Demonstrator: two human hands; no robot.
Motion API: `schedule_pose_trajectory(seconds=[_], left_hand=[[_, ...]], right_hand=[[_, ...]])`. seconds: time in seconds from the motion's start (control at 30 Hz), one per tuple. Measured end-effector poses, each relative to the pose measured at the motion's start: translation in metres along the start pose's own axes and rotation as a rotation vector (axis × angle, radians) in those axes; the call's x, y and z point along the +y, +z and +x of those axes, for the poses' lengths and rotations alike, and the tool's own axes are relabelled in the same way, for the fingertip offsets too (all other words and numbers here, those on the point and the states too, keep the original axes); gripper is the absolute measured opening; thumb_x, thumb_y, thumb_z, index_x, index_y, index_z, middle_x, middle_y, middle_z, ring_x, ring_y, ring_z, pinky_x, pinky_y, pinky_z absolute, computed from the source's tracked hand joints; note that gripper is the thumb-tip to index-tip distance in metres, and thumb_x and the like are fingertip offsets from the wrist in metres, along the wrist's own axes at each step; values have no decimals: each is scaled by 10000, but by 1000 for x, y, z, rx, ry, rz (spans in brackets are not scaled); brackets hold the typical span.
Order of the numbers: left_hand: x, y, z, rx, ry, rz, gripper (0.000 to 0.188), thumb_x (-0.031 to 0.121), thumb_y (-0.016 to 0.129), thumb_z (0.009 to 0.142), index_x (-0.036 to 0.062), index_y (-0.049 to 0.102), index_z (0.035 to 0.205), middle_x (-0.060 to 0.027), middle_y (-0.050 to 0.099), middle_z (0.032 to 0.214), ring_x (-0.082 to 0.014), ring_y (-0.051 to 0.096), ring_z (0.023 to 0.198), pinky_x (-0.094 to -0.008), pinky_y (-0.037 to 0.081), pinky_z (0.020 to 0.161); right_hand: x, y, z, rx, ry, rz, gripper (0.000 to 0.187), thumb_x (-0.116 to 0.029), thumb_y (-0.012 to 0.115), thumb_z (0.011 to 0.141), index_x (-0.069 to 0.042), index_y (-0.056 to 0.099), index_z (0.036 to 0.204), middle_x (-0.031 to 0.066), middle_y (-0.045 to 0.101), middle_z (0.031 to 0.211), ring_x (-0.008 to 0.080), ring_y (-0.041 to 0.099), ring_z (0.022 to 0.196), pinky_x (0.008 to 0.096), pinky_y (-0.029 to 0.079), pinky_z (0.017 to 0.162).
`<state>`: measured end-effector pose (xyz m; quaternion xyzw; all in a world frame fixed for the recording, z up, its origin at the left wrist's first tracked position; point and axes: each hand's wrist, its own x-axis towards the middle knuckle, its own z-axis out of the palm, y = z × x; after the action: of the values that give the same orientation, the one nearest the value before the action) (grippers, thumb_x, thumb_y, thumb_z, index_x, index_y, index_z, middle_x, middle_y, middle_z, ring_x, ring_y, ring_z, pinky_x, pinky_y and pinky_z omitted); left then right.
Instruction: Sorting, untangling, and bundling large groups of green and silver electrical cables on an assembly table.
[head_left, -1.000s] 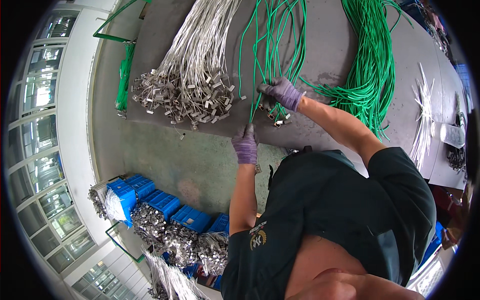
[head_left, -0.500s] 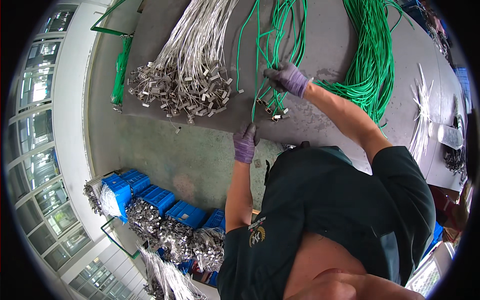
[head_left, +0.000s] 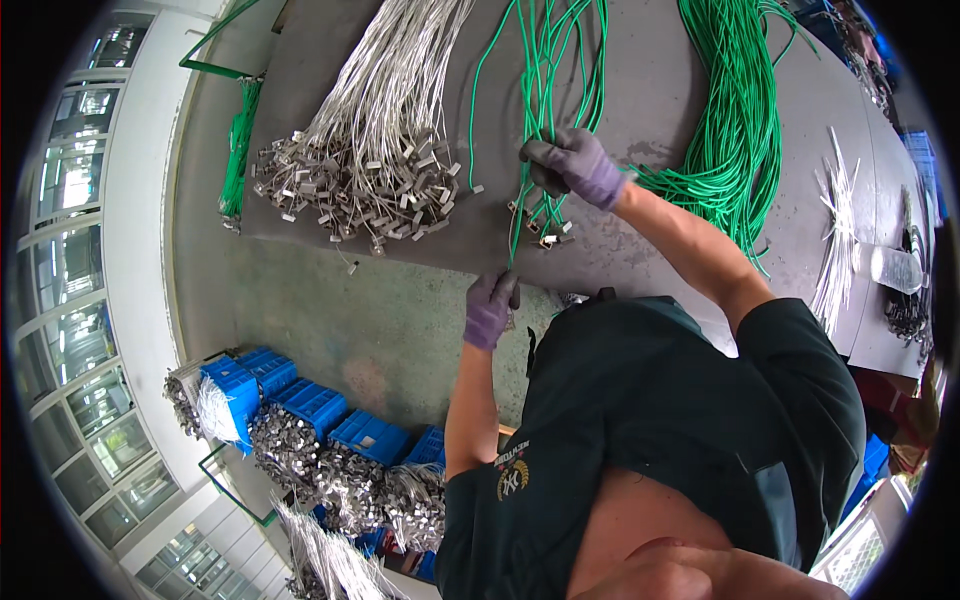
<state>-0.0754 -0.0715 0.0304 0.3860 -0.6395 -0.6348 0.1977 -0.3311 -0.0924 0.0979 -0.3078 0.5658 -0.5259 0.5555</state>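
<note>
My left hand (head_left: 490, 306), in a purple and grey glove, is closed on the near end of a green cable (head_left: 515, 236) just off the table's front edge. That cable runs up taut to my right hand (head_left: 572, 163), gloved alike, whose fingers are wrapped round it and rest over a small group of green cables (head_left: 545, 60). Small metal end pieces (head_left: 549, 236) sit at the near ends of that group. One loose green cable with a metal tip (head_left: 476, 188) lies to the left. What my fingertips cover is hidden.
Left on the grey table (head_left: 640, 130) lies a white cable bundle with metal ends (head_left: 370, 190). A thick green bundle (head_left: 735, 130) lies to the right, with white strips (head_left: 838, 230) and a clear plastic container (head_left: 895, 270) beyond. Blue crates (head_left: 370, 434) stand on the floor.
My left hand has moved down, toward me, with the green cable end, drawing it past the table edge. My right hand has shifted slightly left and stays on the cables.
</note>
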Motion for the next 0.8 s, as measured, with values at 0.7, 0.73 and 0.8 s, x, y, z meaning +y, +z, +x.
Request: schedule_pose_trajectory(seconds=[0.7,0.73,0.8], left_hand=[[-29,19,14,128,-384,-245,159,168,560,867,84,537,735,27,443,519,-53,367,402,-219,273,367],[-28,17,17,136,-390,-247,159,168,560,867,84,537,735,27,443,519,-53,367,402,-219,273,367],[-25,13,26,180,-386,-240,173,169,559,868,82,543,720,36,447,521,-50,365,403,-212,270,372]], right_hand=[[98,-16,32,123,329,51,248,-256,629,815,-41,559,711,56,563,569,137,494,381,272,371,350],[91,-12,30,115,335,51,248,-256,629,815,-41,559,711,56,563,569,137,494,381,272,371,350],[79,-3,22,85,342,35,238,-254,637,808,-33,580,742,59,575,581,134,507,399,268,391,368]])
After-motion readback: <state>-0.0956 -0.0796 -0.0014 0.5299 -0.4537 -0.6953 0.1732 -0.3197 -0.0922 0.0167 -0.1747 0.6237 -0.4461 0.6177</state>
